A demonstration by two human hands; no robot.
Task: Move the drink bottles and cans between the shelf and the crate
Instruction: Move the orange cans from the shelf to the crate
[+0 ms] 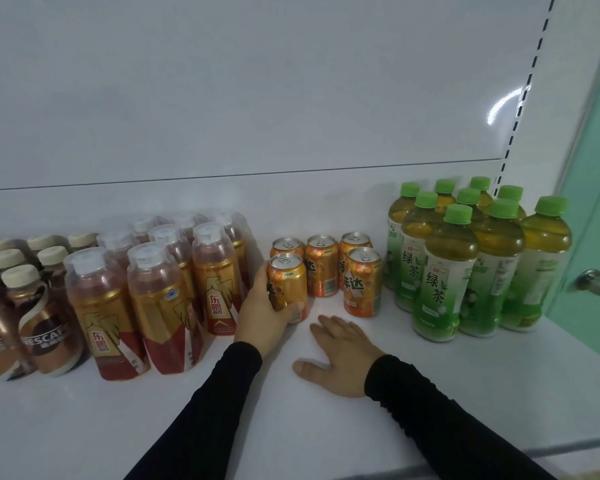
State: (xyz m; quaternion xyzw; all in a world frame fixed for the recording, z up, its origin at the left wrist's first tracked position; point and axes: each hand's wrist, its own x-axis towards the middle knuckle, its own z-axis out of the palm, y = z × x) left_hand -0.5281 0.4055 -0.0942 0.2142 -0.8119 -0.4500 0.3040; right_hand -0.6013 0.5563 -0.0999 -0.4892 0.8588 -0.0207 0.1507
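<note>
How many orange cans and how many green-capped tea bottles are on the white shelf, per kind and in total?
Orange metal cans: 5, one of them gripped by the left hand
Green-capped plastic tea bottles: 9
Total: 14

Soft, even, cool light is falling across the scene, casting only faint shadows. A bright streak of glare is showing on the glossy white back panel (504, 105) at right. Wide-angle distortion is bending the edges, and detail is looking slightly soft.
</note>
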